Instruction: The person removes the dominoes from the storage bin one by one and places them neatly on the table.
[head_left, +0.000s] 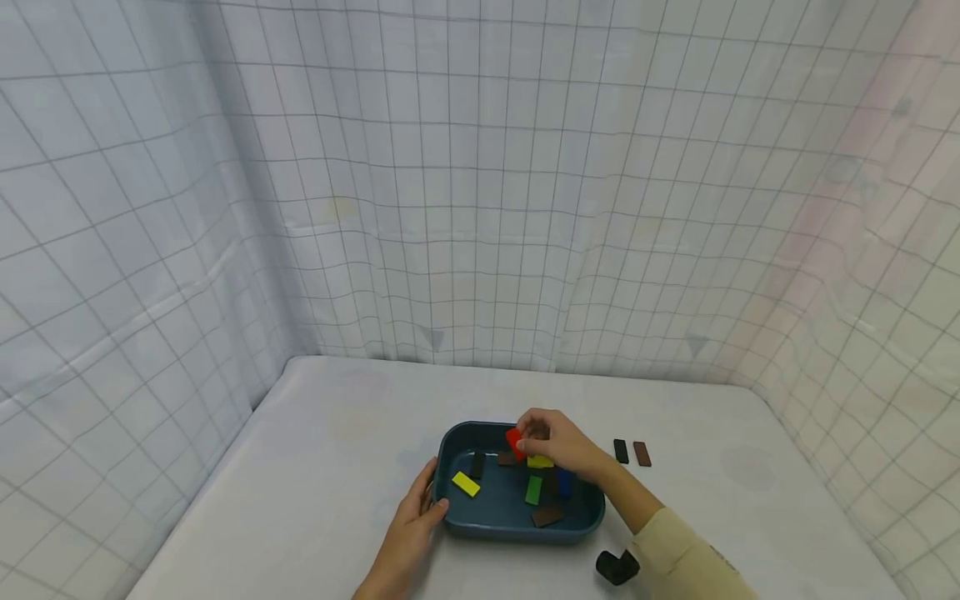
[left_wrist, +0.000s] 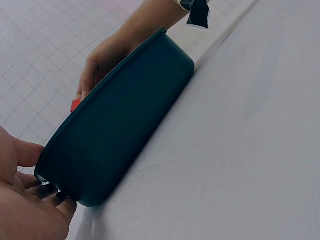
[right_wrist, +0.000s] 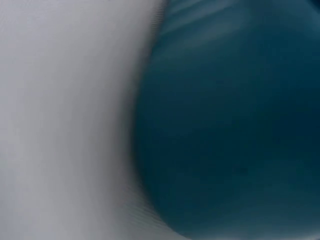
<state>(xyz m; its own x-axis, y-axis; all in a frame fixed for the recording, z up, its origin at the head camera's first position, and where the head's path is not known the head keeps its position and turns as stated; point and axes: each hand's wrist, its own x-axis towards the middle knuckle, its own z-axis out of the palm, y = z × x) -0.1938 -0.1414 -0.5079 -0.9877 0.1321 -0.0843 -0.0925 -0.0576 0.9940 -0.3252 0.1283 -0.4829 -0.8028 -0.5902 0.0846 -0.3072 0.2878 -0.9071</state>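
Note:
A dark blue plastic tub (head_left: 517, 533) stands on the white table, with flat rectangular blocks in it. My left hand (head_left: 412, 518) grips its left end, thumb at the rim and fingers against the outer wall; the left wrist view shows this hand (left_wrist: 30, 195) too. Over the tub's far side, my right hand (head_left: 551, 440) pinches a red block (head_left: 514, 443) between thumb and fingers. Beneath that hand lies a yellow block (head_left: 540, 462). Around it are a green block (head_left: 533, 490), a blue block (head_left: 564, 483) and brown blocks (head_left: 547, 517). The right wrist view is blurred, showing only the tub's wall (right_wrist: 225, 125) and the table.
Another yellow block (head_left: 466, 484) and a black block (head_left: 477, 465) lie in the tub's left part. On the table to the right are a black block (head_left: 621, 451) and a brown block (head_left: 642, 453). A black device (head_left: 618, 567) is by the right sleeve. Gridded white curtains (head_left: 480, 208) surround the table.

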